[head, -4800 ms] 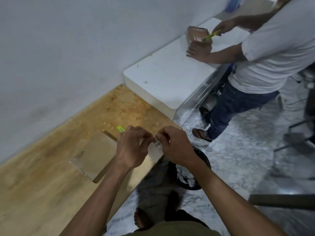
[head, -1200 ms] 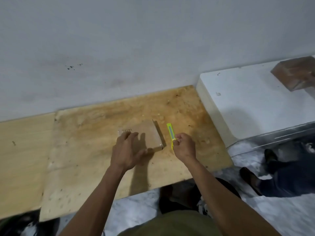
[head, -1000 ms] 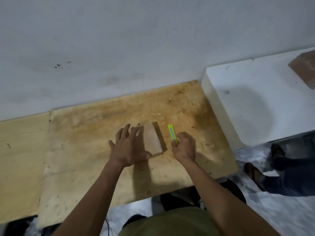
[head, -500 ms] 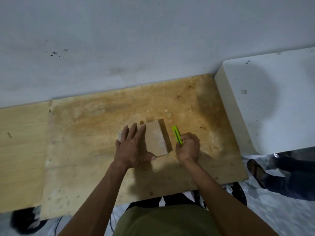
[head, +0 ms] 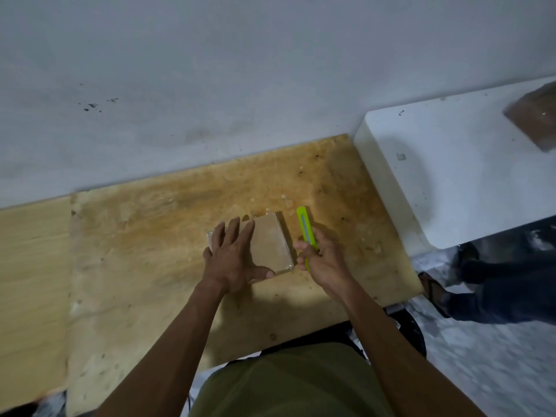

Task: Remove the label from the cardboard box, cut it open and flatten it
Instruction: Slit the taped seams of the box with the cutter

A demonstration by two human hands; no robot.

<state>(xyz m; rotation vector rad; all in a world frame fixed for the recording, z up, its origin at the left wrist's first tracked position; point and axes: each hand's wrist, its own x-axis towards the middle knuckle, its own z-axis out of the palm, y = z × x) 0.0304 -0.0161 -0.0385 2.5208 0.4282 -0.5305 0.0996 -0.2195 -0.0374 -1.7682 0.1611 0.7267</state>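
Note:
A small brown cardboard box [head: 270, 242] lies flat on the plywood bench [head: 150, 236]. My left hand [head: 233, 257] rests palm down on the box's left half with fingers spread, thumb along its near edge. Just right of the box, my right hand [head: 319, 260] grips a yellow-green utility knife [head: 305, 227], whose far end points away from me alongside the box's right side. No label shows on the visible part of the box.
A white wall runs behind the bench. A raised white counter [head: 451, 176] adjoins on the right, with another brown box [head: 535, 115] on it. Another person's leg and sandalled foot [head: 481, 293] stand on the marble floor at right. A dark bin [head: 412, 329] sits below the bench edge.
My hands moved from peeling at the box edge to the bench. The left hand flattened on the box; the right hand took up the knife beside it.

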